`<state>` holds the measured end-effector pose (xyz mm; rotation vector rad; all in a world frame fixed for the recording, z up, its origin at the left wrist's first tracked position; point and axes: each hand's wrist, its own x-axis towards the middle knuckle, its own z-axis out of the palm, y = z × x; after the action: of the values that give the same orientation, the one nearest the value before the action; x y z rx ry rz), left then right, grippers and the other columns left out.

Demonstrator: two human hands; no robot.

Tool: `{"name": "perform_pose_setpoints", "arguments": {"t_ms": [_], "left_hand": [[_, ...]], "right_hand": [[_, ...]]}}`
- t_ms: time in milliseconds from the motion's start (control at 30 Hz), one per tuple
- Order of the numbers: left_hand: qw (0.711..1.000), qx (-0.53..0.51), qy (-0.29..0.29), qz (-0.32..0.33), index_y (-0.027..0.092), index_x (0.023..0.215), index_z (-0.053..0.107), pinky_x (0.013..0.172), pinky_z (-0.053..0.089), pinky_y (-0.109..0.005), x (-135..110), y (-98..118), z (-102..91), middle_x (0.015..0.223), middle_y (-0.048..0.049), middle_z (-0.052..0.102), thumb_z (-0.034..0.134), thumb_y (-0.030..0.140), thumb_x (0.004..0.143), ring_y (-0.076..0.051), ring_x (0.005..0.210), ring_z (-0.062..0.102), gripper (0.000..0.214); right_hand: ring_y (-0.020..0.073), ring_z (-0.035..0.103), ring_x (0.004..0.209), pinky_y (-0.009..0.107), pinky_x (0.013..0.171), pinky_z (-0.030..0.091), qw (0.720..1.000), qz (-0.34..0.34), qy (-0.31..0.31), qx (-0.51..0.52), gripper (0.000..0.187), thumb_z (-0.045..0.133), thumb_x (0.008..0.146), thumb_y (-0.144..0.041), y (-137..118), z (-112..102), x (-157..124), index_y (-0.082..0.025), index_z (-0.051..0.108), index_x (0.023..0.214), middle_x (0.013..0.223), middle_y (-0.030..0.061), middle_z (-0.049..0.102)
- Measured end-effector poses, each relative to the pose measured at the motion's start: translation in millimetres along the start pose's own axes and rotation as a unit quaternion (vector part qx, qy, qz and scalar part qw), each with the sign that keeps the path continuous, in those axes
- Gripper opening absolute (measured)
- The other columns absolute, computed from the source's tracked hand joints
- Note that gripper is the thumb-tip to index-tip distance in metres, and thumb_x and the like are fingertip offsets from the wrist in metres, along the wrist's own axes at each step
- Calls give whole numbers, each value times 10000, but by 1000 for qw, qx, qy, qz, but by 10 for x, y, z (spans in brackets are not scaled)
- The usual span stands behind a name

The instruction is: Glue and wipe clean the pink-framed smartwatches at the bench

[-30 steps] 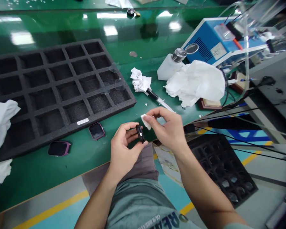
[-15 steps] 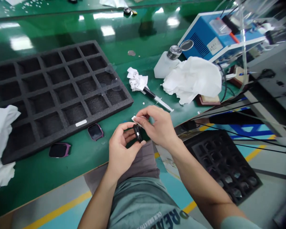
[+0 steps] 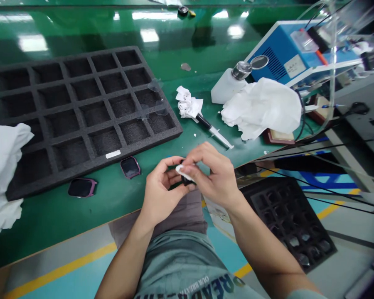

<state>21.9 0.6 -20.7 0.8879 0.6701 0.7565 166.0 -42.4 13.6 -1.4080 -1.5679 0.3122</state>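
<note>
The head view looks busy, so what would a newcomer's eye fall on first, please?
Probably the big black foam tray, spread across the left of the green table. Next, perhaps, at the near edge: the left hand holds a small black device and the right hand a white wipe over it. The blue machine, upper right, also stands out.
</note>
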Motion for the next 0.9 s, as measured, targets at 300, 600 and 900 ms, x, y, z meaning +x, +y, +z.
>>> {"name": "perform_pose_setpoints", "arguments": {"t_ms": [300,600,900], "left_hand": [[998,-53,-41,4,213,1100,671,901,616,-303,-11,13,-45,1074,-39,760,958,166,629,-188,1019,750,553],[1000,-19,-24,1,203,1122,690,906,632,-347,-11,-14,-28,1050,-43,766,959,162,626,-184,939,753,566],[999,-34,-11,32,279,1187,771,913,662,-366,-8,-45,-33,1230,-40,780,938,109,634,-202,1005,781,602]], "right_hand": [[198,585,747,369,720,455,995,35,36,-86,137,696,939,-218,135,-134,161,-252,658,811,761,9,684],[185,587,737,359,694,468,998,21,-38,-47,131,664,961,-227,-15,-93,103,-240,662,830,757,11,682],[152,594,721,308,693,489,991,123,40,29,122,683,951,-277,0,-20,130,-224,663,842,797,1,685]]}}
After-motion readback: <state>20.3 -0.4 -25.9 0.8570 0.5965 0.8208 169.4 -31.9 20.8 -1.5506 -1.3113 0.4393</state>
